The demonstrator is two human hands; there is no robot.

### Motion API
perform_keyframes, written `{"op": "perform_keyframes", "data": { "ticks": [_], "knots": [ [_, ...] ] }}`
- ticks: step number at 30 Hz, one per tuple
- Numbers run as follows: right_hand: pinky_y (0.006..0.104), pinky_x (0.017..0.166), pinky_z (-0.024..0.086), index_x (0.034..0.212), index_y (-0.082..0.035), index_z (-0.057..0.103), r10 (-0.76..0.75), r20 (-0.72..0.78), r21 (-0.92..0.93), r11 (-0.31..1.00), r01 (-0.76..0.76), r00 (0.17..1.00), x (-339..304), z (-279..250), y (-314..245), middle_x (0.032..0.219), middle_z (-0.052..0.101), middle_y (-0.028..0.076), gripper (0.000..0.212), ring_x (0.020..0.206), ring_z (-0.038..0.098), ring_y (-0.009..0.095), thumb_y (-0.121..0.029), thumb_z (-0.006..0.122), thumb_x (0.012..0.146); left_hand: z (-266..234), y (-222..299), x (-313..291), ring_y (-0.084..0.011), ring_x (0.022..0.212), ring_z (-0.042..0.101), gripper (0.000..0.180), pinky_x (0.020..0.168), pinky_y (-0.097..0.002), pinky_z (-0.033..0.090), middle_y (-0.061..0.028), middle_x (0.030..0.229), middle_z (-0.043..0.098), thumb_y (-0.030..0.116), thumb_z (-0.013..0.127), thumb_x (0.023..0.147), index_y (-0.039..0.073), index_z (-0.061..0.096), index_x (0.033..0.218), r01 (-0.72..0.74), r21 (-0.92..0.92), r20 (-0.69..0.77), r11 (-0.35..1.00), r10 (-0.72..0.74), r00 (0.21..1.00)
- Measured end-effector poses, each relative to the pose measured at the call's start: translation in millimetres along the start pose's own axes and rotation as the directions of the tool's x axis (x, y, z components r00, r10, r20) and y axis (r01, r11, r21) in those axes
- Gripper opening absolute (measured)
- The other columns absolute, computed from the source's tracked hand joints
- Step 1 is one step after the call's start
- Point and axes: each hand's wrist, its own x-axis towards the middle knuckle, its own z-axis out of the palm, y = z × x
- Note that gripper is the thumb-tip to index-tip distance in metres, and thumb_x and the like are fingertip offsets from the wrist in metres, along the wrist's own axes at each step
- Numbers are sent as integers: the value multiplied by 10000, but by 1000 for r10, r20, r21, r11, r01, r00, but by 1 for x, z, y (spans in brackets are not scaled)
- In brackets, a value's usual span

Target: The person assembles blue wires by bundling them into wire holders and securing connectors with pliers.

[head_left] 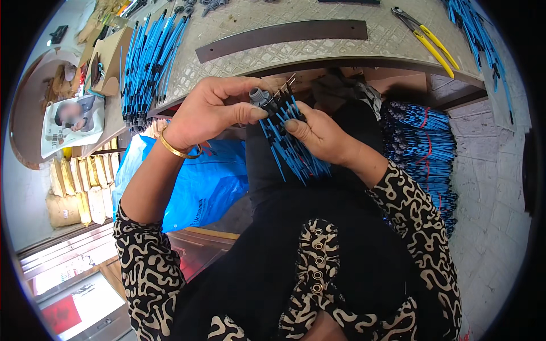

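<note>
My left hand, with a gold bangle at the wrist, pinches a dark grey threaded plastic fitting between thumb and fingers. Close against it, my right hand is closed round a bundle of thin blue wires with black sleeves. The wires hang down over my lap and fan out at their lower ends. Fine bare tips stick up above the hands. Where the fitting and the wires meet, the fingers partly hide them, so I cannot tell whether they are joined.
On the bench ahead lie a curved dark metal strip, yellow-handled pliers and blue wires at the left. More blue wires hang off the right end. Tied wire bundles are stacked at right; a blue plastic bag stands left.
</note>
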Motion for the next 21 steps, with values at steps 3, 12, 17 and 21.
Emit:
{"op": "perform_keyframes", "data": {
  "ticks": [3,12,17,21],
  "knots": [
    [273,658,440,1027,8,456,-12,-3,39,999,12,1000,1,0,1,768,552,59,395,701,524,113,-373,442,925,8,1,3,-44,729,550,327,649,-181,461,-6,818,614,44,655,784,-16,567,1094,-18,-41,-73,999,15,997],
    [343,638,451,900,-13,422,100,-141,-429,890,-152,985,-11,1,-41,754,552,178,428,728,583,237,-440,395,920,20,8,2,-12,723,511,272,643,-163,439,10,859,603,39,626,803,-18,589,1066,55,84,-249,995,-32,968],
    [303,717,451,1068,-2,456,165,64,-387,913,-127,984,1,-24,-34,848,574,90,538,792,561,172,-509,393,899,8,6,14,4,688,497,250,613,-150,419,18,831,597,21,620,799,-12,595,1045,-12,-4,-160,1000,12,987],
    [301,751,450,1091,-21,455,94,300,33,994,-108,949,2,-29,-9,882,574,110,578,840,566,193,-555,381,882,6,-5,17,-6,717,510,237,636,-155,424,15,833,596,8,609,802,-6,597,1037,-39,-48,-21,998,38,999]
  ]
}}
